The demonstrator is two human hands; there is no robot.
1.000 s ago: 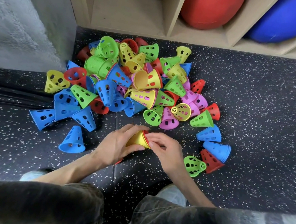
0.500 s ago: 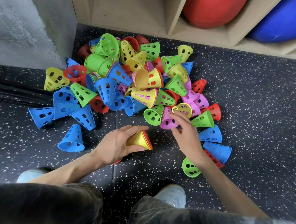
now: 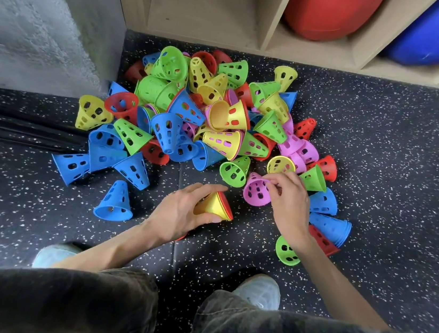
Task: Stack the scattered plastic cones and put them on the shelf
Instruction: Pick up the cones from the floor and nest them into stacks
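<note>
Head view: cones heaped on a speckled floor

Black speckled floor (image 3: 381,159) meets a grey wall (image 3: 23,14) at far left and a wooden shelf (image 3: 205,10) holding a red ball (image 3: 328,10) and a blue ball (image 3: 437,30). The cone pile (image 3: 205,114) sprawls before it. Left hand (image 3: 178,214) grips a yellow-and-red stack (image 3: 214,207); right hand (image 3: 289,200) pinches a pink cone (image 3: 255,190) at the pile's near edge.

The pile of cones (image 3: 208,114) lies on the floor (image 3: 381,159), just before the shelf (image 3: 205,10). Behind the pile, two balls (image 3: 331,10) sit in the shelf's compartments. A wall (image 3: 37,16) stands left of the pile.
</note>
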